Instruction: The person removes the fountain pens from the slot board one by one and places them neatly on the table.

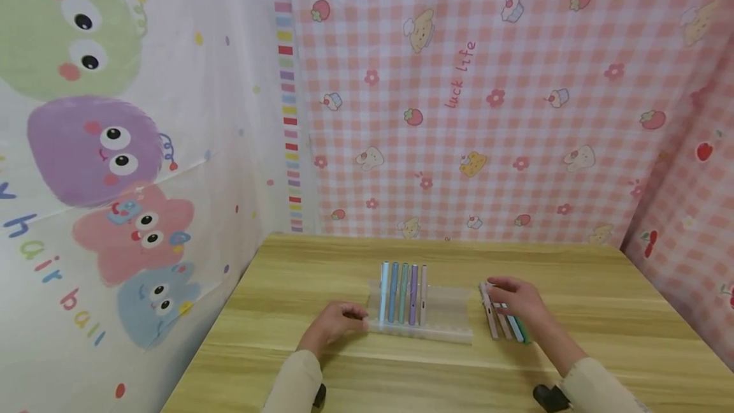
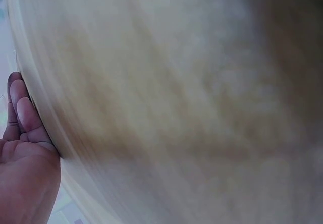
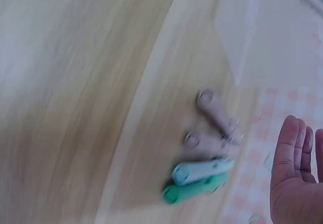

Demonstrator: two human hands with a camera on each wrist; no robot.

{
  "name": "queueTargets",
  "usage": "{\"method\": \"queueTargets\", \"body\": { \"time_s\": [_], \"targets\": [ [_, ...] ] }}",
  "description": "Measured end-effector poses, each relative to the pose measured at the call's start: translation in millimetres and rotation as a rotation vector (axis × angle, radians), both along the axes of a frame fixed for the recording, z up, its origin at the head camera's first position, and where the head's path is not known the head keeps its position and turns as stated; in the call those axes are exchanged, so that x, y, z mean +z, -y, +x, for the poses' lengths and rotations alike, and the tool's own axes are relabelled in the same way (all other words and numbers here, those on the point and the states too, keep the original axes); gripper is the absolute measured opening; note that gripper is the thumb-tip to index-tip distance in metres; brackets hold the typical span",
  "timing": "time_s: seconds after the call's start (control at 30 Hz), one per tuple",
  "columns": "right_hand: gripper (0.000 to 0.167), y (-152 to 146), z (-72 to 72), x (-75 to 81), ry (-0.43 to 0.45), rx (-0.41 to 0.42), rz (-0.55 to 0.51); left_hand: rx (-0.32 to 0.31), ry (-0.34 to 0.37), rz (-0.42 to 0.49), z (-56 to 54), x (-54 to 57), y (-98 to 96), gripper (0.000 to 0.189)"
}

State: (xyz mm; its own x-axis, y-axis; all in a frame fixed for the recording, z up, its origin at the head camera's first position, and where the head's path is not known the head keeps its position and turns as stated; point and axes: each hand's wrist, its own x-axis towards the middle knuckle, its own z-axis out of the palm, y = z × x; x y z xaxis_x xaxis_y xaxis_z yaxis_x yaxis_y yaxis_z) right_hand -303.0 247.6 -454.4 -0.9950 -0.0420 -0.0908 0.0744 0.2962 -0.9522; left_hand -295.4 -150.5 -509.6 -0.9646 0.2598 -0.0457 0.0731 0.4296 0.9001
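Note:
A clear plastic pen case [image 1: 450,311] lies spread on the table, with a row of pens [image 1: 403,295] in light blue, blue, green, purple and pale pink standing across its left part. My left hand [image 1: 335,324] holds the case's lower left corner between thumb and fingers; in the left wrist view, part of that hand [image 2: 28,148] shows at the edge. To the right of the case, my right hand [image 1: 518,298] reaches over loose pens. Of these, two are dusty pink [image 3: 217,115], one is light blue [image 3: 202,171] and one is green [image 3: 194,188]. The right fingers look fairly straight.
The wooden table [image 1: 413,375] meets a pink checked cloth [image 1: 459,145] at the back and a white cartoon cloth [image 1: 229,145] on the left. Black straps [image 1: 550,397] show near both wrists.

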Motion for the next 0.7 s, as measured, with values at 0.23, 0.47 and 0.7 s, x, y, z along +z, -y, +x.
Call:
{"method": "queueTargets", "body": {
  "time_s": [0.23, 0.47, 0.7],
  "targets": [
    [0.048, 27, 8.5, 6.3, -0.018, 0.041, -0.068, 0.01, -0.004, -0.007, 1.7, -0.9, 0.1, 0.014],
    [0.042, 57, 13.6, -2.6, -0.006, 0.046, -0.116, 0.004, 0.011, 0.02, 1.4, -1.1, -0.4, 0.016],
    [0.037, 82, 14.3, -16.6, 0.015, 0.039, -0.078, -0.012, 0.016, 0.043, 1.1, -0.2, 0.1, 0.017]
  ]
}}
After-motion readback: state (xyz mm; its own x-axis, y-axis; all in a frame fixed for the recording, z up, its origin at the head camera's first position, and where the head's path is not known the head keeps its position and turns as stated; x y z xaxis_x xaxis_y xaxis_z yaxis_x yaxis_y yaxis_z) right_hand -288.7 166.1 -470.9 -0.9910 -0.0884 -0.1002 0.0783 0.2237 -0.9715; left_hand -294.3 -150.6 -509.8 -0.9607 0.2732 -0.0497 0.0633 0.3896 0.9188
